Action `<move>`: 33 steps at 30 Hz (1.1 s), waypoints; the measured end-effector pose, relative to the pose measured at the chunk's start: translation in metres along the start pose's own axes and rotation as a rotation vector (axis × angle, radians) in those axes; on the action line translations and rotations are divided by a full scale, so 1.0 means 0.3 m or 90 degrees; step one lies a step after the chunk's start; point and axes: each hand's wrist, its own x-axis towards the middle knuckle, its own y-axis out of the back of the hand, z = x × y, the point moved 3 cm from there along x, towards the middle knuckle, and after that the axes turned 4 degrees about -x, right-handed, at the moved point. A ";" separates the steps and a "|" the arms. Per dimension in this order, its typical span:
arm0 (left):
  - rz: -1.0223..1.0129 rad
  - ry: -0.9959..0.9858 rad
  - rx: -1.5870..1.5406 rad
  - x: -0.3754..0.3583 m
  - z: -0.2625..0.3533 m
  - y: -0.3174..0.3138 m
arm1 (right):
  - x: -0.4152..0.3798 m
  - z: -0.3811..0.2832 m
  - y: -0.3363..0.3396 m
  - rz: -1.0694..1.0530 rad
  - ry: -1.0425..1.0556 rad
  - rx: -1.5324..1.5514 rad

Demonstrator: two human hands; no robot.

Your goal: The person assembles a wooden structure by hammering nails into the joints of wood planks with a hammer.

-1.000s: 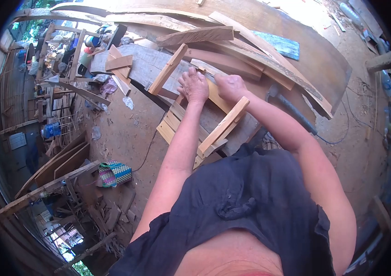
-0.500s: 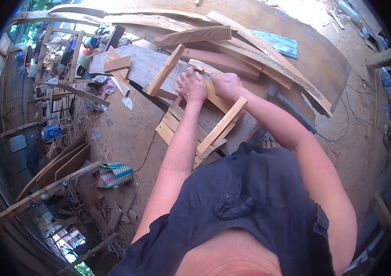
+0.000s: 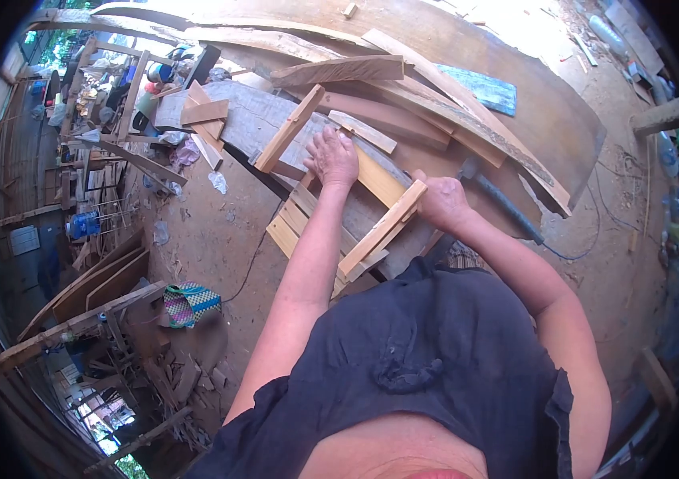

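Observation:
A small wooden frame of pale slats and legs, like a stool on its side, rests on a long grey plank. My left hand lies over the middle of the frame, its fingers slightly spread and pressing on the wood. The far upright leg stands just left of it. My right hand is closed at the upper end of the near leg, with the fingertips partly hidden. Beyond the frame, a loose pale wood strip sits on the plank.
Long rough boards lie stacked beyond the frame, with a blue-painted board behind. A hammer-like tool with a dark handle is right of my right hand. A woven basket and scrap wood lie on the left.
My right hand has moved right and toward me, from the far part of the frame to the near leg's end. The pale strip is now uncovered. My left hand stays on the frame.

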 end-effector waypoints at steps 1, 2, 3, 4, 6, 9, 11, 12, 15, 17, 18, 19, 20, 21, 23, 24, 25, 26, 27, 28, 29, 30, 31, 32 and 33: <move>-0.005 -0.001 0.003 -0.001 -0.002 -0.001 | 0.002 -0.006 0.020 -0.008 -0.025 -0.003; -0.010 -0.002 0.005 -0.002 -0.002 -0.004 | 0.001 -0.005 0.033 -0.016 -0.050 -0.007; 0.047 -0.018 0.009 -0.004 0.004 -0.001 | 0.001 -0.002 0.030 -0.012 -0.048 -0.010; 0.052 -0.017 0.007 -0.002 0.005 -0.005 | 0.002 -0.001 0.016 -0.025 -0.042 -0.015; 0.033 -0.018 0.008 -0.004 -0.004 -0.009 | 0.005 -0.005 0.008 -0.041 -0.027 -0.021; 0.037 -0.025 0.002 -0.004 -0.007 -0.009 | 0.018 -0.008 0.005 -0.042 -0.009 -0.004; 0.033 -0.022 0.003 -0.002 -0.005 -0.010 | 0.063 -0.007 0.007 -0.007 0.027 0.003; 0.030 -0.023 0.005 -0.003 -0.004 -0.008 | 0.105 -0.014 -0.010 -0.008 0.027 0.004; 0.041 -0.028 0.007 -0.006 -0.002 -0.003 | 0.223 -0.050 -0.061 -0.014 0.002 -0.010; 0.038 -0.023 0.002 -0.004 -0.002 -0.003 | 0.236 -0.059 -0.075 0.012 0.007 0.003; 0.034 -0.018 -0.005 -0.006 -0.002 -0.003 | 0.211 -0.052 -0.068 0.008 0.006 0.004; 0.034 -0.016 -0.005 -0.003 -0.002 -0.004 | 0.167 -0.036 -0.045 0.005 0.015 0.005; 0.016 -0.006 -0.003 -0.002 -0.005 -0.007 | 0.126 -0.024 -0.027 0.001 0.025 0.006; -0.001 0.007 -0.002 0.000 -0.009 -0.011 | 0.091 -0.009 -0.016 -0.004 0.030 0.004; 0.007 0.005 -0.005 0.003 -0.013 -0.017 | 0.033 0.021 -0.011 -0.060 -0.016 -0.011; 0.014 -0.005 -0.006 0.001 -0.013 -0.019 | 0.039 0.015 -0.011 -0.068 -0.012 -0.011; 0.013 -0.002 -0.006 0.000 -0.008 -0.015 | 0.064 0.004 -0.007 -0.048 0.004 -0.015; 0.010 0.007 -0.002 0.000 -0.006 -0.011 | 0.098 -0.012 -0.007 -0.029 0.022 -0.018; 0.013 0.000 -0.010 -0.001 -0.005 -0.007 | 0.151 -0.031 -0.026 -0.024 0.014 -0.024; 0.016 -0.006 -0.018 -0.004 -0.007 -0.007 | 0.201 -0.053 -0.033 -0.010 0.028 -0.029; 0.005 -0.001 -0.023 -0.001 -0.010 -0.012 | 0.244 -0.067 -0.042 -0.006 0.027 -0.021; 0.006 0.004 -0.020 -0.003 -0.009 -0.010 | 0.267 -0.081 -0.040 0.003 0.024 -0.013; 0.009 0.004 -0.023 -0.003 -0.008 -0.007 | 0.262 -0.084 -0.036 0.002 0.027 -0.012; 0.010 0.004 -0.026 -0.002 -0.007 -0.005 | 0.251 -0.078 -0.028 -0.013 0.024 -0.025; -0.001 0.008 -0.029 -0.001 -0.007 -0.002 | 0.236 -0.072 -0.019 -0.028 0.023 -0.039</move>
